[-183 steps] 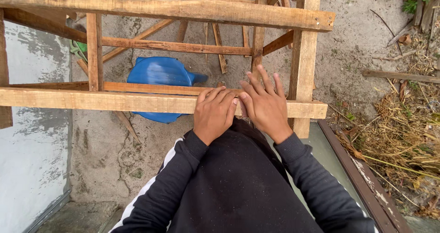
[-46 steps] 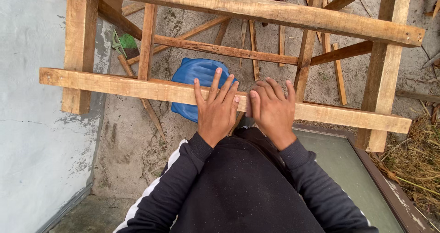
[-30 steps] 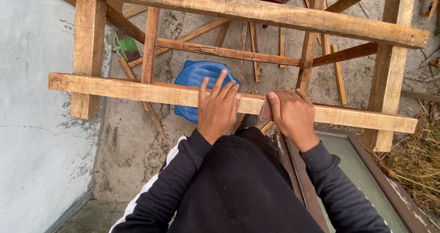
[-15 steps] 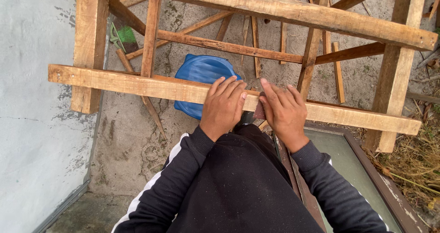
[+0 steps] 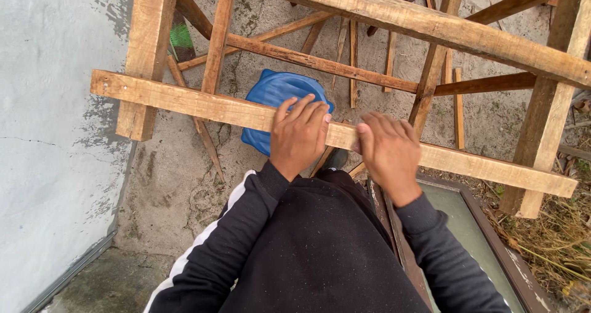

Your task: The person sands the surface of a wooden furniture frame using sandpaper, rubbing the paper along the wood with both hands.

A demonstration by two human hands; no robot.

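Our left-hand fingers (image 5: 308, 113) lie flat and slightly spread over the top of the wooden rail (image 5: 203, 107), tips reaching its far edge; they press on it rather than wrap it. The right-hand fingers (image 5: 378, 125) are curled together over the same rail, thumb toward the near face, so we judge them closed on the wood, though the underside is hidden. The left hand (image 5: 300, 134) and right hand (image 5: 388, 150) sit just beside each other, near the middle of the rail's length.

Compared with half a second ago, the hands have parted a little and the right one has changed from an open, flat rest to a curled hold. A second ago the right hand was further off to the side. We read this as repeated re-gripping along the same rail, with the rail itself in the same place on the frame.

The rail runs across a rough timber frame (image 5: 431, 27), resting on an upright post (image 5: 144, 54) at the left. Below it, on the concrete ground (image 5: 184, 184), lies a blue plastic basin (image 5: 271, 94). A pale wall (image 5: 55, 134) stands at the left, and a framed glass panel (image 5: 486, 239) and dry grass (image 5: 554, 233) at the right.
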